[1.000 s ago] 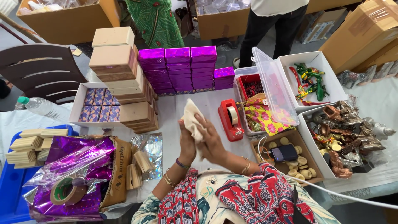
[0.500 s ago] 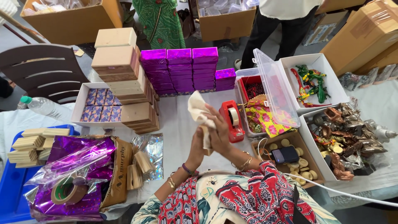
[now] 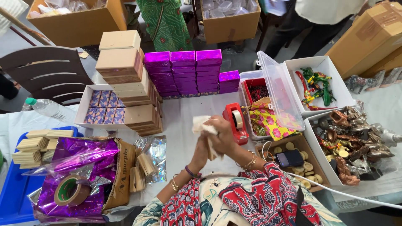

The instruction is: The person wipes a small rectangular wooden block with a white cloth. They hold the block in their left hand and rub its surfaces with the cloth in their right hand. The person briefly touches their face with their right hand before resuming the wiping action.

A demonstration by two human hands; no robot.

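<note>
Both hands pinch a crumpled cream paper sheet (image 3: 200,124): left hand (image 3: 200,151) underneath, right hand (image 3: 223,136) gripping its edge. Looks light, floppy, tears easily, so probably hold the edges. Red tape dispenser (image 3: 235,122) sits right beside.

Glossy purple foil boxes (image 3: 182,71); matt cardboard boxes (image 3: 121,62); red plastic tape dispenser (image 3: 234,122); crinkled holographic film (image 3: 153,157).
</note>
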